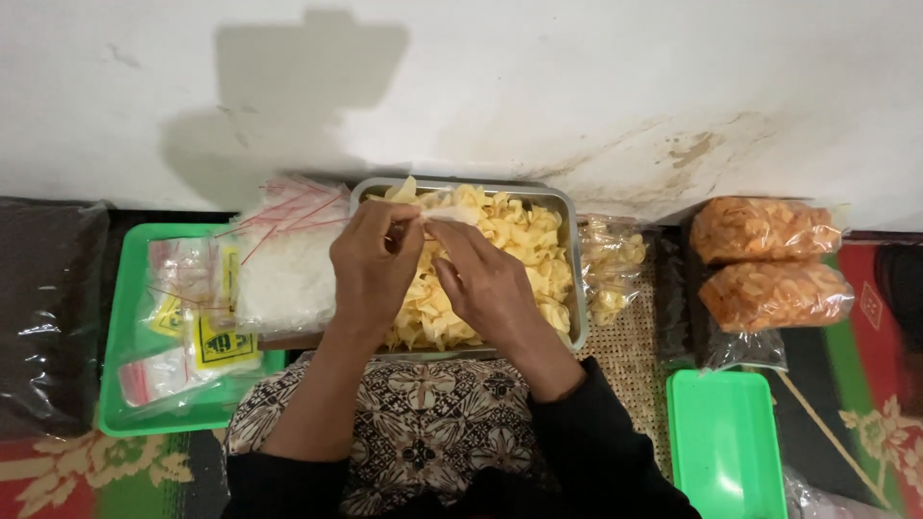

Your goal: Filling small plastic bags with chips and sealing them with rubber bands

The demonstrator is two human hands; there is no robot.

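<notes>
While both hands worked over the metal tray [577, 288], the packing looked barely begun.
One filled bag of pale chips [615, 264] lay just right of the heaped yellow chips [519, 245]. The left hand [370, 264] and right hand [481, 279], fingers curled, together pinched a small clear bag [452, 205] above them; empty bags [284, 259] waited left.

Both hands [375, 264] [486, 279] together (fingers pinched)

The single head-worn camera looks steeply down from close above the person's lap, facing a pale wall [577, 86], with a metal tray [574, 269] at frame centre and mats at the edges.
</notes>
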